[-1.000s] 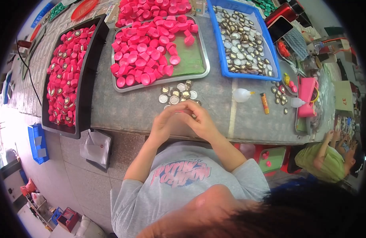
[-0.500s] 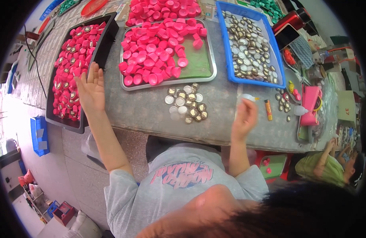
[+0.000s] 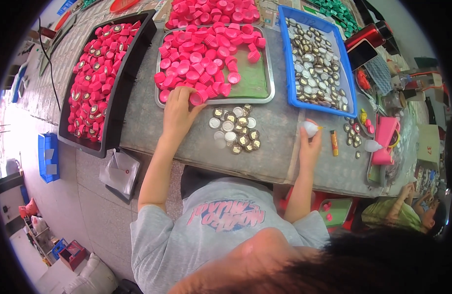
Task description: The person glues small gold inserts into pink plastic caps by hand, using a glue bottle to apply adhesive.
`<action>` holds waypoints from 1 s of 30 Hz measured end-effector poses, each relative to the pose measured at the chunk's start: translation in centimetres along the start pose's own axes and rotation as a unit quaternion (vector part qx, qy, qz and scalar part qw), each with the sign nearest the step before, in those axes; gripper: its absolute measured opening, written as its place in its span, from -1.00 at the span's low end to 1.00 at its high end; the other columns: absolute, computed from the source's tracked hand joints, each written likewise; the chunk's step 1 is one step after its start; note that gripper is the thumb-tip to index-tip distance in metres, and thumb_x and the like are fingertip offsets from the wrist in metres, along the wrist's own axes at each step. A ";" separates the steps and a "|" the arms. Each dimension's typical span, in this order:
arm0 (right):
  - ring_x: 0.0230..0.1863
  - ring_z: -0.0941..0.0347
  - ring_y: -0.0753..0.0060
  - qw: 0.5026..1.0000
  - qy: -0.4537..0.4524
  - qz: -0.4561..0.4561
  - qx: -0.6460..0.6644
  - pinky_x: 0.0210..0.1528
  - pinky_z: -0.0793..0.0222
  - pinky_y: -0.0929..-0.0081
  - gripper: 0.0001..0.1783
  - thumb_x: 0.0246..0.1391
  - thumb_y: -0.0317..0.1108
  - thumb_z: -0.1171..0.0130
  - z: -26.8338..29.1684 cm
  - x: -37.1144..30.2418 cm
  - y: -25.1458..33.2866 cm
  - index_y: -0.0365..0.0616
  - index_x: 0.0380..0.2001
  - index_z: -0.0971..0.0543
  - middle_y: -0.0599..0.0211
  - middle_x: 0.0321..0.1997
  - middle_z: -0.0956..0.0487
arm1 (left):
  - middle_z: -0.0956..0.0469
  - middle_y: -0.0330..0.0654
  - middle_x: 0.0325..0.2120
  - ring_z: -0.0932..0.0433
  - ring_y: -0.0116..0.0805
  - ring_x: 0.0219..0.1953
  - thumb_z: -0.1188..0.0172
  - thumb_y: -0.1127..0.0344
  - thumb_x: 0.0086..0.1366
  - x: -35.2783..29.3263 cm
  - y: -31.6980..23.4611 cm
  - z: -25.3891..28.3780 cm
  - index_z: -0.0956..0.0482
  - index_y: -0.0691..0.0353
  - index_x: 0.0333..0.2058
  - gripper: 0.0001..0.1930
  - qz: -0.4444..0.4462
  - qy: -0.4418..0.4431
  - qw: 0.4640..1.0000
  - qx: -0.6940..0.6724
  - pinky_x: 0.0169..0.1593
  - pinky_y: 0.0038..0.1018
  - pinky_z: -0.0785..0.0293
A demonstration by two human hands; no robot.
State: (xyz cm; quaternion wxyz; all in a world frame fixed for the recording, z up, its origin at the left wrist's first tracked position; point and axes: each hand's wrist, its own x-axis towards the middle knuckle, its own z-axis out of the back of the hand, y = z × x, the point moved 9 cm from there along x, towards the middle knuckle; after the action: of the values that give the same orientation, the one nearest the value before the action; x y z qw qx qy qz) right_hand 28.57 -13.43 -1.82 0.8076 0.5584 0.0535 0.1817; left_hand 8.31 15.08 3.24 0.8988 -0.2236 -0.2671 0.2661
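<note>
My left hand is at the near left corner of a metal tray, its thumb and fingers closed around a pink fluted cup. Many more such cups are heaped in that tray, over a green base. In my right hand, above the table's near side, is a small white squeeze bottle with a yellowish tip pointing right. Between my hands lies a loose cluster of round discs, some white side up, others gold with dark rims.
A black crate of pink cups with discs stands at the left. Back right is a blue tray full of discs. A yellow-orange tube, a pink pouch and another white bottle lie right. Someone in green sits beyond.
My left hand has moved right from the black crate to the metal tray and closed on a cup there. The right hand has turned, and its bottle shows more fully.
</note>
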 end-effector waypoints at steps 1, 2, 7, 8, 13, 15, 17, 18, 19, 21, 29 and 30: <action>-0.42 -0.33 0.53 1.000 -0.010 0.019 -0.017 -0.44 -0.21 0.67 -0.72 -0.08 -0.31 -0.08 0.0 0.0 0.4 -0.14 -0.25 -0.39 0.35 -0.38 -0.41 | -0.37 -0.11 -0.39 -0.36 -0.16 -0.32 -0.22 0.36 -0.13 0.0 -0.5 0.1 -0.35 0.27 -0.34 -0.67 -0.025 -0.007 1.000 0.017 -0.25 -0.38 -0.28; -0.42 -0.33 0.53 1.000 -0.011 0.018 -0.018 -0.44 -0.21 0.67 -0.72 -0.08 -0.31 -0.08 -0.1 -0.1 0.5 -0.14 -0.25 -0.39 0.35 -0.38 -0.41 | -0.38 -0.12 -0.41 -0.36 -0.16 -0.35 -0.22 0.37 -0.13 0.0 -1.0 0.2 -0.34 0.27 -0.37 -0.68 -0.050 -0.014 0.998 0.033 -0.27 -0.37 -0.29; -0.51 -0.29 0.53 0.996 -0.009 0.053 -0.074 -0.53 -0.15 0.66 -0.72 -0.05 -0.26 -0.04 -0.3 -0.3 1.2 -0.16 -0.27 -0.38 0.32 -0.40 -0.42 | -0.36 -0.09 -0.46 -0.36 -0.11 -0.35 -0.21 0.39 -0.14 0.8 -2.1 -0.3 -0.31 0.28 -0.40 -0.69 -0.052 0.041 0.996 0.063 -0.30 -0.31 -0.28; -0.51 -0.29 0.53 0.996 -0.010 0.053 -0.074 -0.53 -0.15 0.66 -0.72 -0.05 -0.26 -0.04 -0.2 -0.3 1.1 -0.16 -0.27 -0.38 0.32 -0.40 -0.42 | -0.36 -0.09 -0.46 -0.36 -0.10 -0.35 -0.21 0.39 -0.14 0.9 -2.3 -0.5 -0.30 0.28 -0.40 -0.68 -0.053 0.058 0.994 0.077 -0.31 -0.29 -0.28; -0.52 -0.29 0.53 0.997 -0.011 0.048 -0.060 -0.52 -0.17 0.66 -0.73 -0.05 -0.28 -0.04 -0.2 -0.4 1.5 -0.16 -0.27 -0.38 0.32 -0.41 -0.42 | -0.34 -0.08 -0.46 -0.37 -0.09 -0.35 -0.21 0.36 -0.13 1.1 -2.7 -0.7 -0.28 0.27 -0.36 -0.65 -0.057 0.088 0.988 0.116 -0.33 -0.30 -0.30; -0.52 -0.29 0.53 0.997 -0.013 0.050 -0.060 -0.52 -0.17 0.66 -0.73 -0.05 -0.28 -0.04 -0.2 -0.4 1.5 -0.16 -0.27 -0.38 0.32 -0.41 -0.42 | -0.34 -0.08 -0.45 -0.37 -0.09 -0.35 -0.21 0.34 -0.13 1.1 -2.6 -0.8 -0.27 0.26 -0.35 -0.64 -0.061 0.091 0.986 0.122 -0.34 -0.30 -0.30; -0.52 -0.30 0.54 0.997 -0.016 0.051 -0.060 -0.52 -0.18 0.66 -0.74 -0.05 -0.29 -0.04 -0.1 -0.4 1.4 -0.16 -0.28 -0.38 0.32 -0.41 -0.42 | -0.33 -0.09 -0.45 -0.37 -0.10 -0.36 -0.19 0.34 -0.11 1.0 -2.5 -0.8 -0.31 0.26 -0.36 -0.68 -0.057 0.092 0.985 0.136 -0.35 -0.32 -0.31; -0.51 -0.30 0.54 0.997 -0.015 0.057 -0.059 -0.52 -0.18 0.66 -0.74 -0.05 -0.29 -0.04 -0.1 -0.4 1.4 -0.17 -0.28 -0.38 0.32 -0.41 -0.42 | -0.33 -0.09 -0.45 -0.37 -0.10 -0.36 -0.19 0.34 -0.11 1.0 -2.4 -0.8 -0.31 0.26 -0.36 -0.68 -0.058 0.093 0.985 0.136 -0.35 -0.32 -0.31; -0.51 -0.30 0.53 0.996 -0.013 0.062 -0.057 -0.52 -0.18 0.66 -0.74 -0.05 -0.29 -0.04 -0.2 -0.4 1.4 -0.17 -0.28 -0.38 0.32 -0.41 -0.42 | -0.33 -0.10 -0.45 -0.37 -0.11 -0.37 -0.18 0.35 -0.10 0.9 -2.5 -0.8 -0.34 0.26 -0.36 -0.70 -0.068 0.087 0.985 0.136 -0.35 -0.32 -0.32; -0.51 -0.30 0.53 0.996 -0.017 0.064 -0.052 -0.52 -0.18 0.66 -0.75 -0.05 -0.29 -0.04 -0.1 -0.4 1.4 -0.17 -0.28 -0.38 0.32 -0.41 -0.42 | -0.33 -0.12 -0.45 -0.37 -0.12 -0.37 -0.17 0.36 -0.10 0.7 -2.5 -1.0 -0.37 0.25 -0.35 -0.72 -0.080 0.081 0.984 0.137 -0.34 -0.33 -0.32; -0.33 -0.34 0.53 0.990 -0.083 0.110 0.014 -0.34 -0.25 0.68 -0.73 -0.04 -0.37 -0.03 1.0 -1.0 3.4 -0.21 -0.24 -0.35 0.27 -0.25 -0.43 | -0.34 -0.25 -0.43 -0.37 -0.45 -0.40 -0.18 0.42 -0.05 0.4 -2.3 0.3 -0.42 0.19 -0.32 -0.74 0.081 0.055 0.983 -0.154 -0.34 -0.58 -0.32; -0.29 -0.34 0.54 0.992 -0.037 0.068 0.104 -0.28 -0.25 0.66 -0.72 -0.04 -0.39 -0.02 0.0 -1.3 4.5 -0.22 -0.21 -0.33 0.27 -0.20 -0.42 | -0.34 -0.25 -0.43 -0.37 -0.45 -0.40 -0.18 0.42 -0.05 -0.1 -2.2 -0.1 -0.42 0.19 -0.32 -0.74 0.083 0.055 0.983 -0.153 -0.34 -0.58 -0.32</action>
State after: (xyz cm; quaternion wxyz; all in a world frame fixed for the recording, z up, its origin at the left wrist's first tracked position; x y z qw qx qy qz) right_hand 26.33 -12.53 2.17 0.7323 0.6480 0.0042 0.2091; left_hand 9.08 13.31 4.32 0.8420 -0.3945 -0.2352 0.2829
